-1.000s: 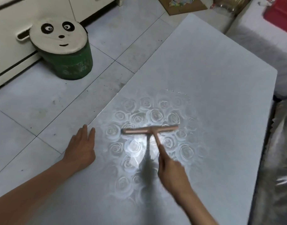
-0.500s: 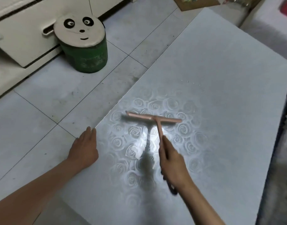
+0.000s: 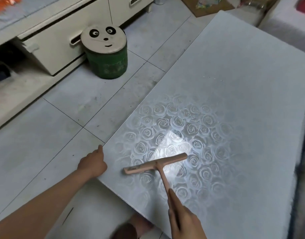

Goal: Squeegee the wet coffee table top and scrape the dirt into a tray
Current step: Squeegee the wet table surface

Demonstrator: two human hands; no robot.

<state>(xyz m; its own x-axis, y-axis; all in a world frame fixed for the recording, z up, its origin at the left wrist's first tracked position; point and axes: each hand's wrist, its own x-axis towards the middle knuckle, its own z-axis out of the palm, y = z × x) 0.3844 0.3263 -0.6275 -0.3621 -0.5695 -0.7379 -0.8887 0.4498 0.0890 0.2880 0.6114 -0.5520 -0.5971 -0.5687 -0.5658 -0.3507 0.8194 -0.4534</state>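
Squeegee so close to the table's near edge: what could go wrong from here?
1. No tray shows, and the squeegee sits close to the near edge of the table; a further pull might push dirty water onto the floor.
2. The left hand rests at the table's edge beside the blade's left end and might get bumped or wetted.

The single head-worn camera sits close above the near corner of the surface (image 3: 234, 83), looking steeply down and forward along its length.
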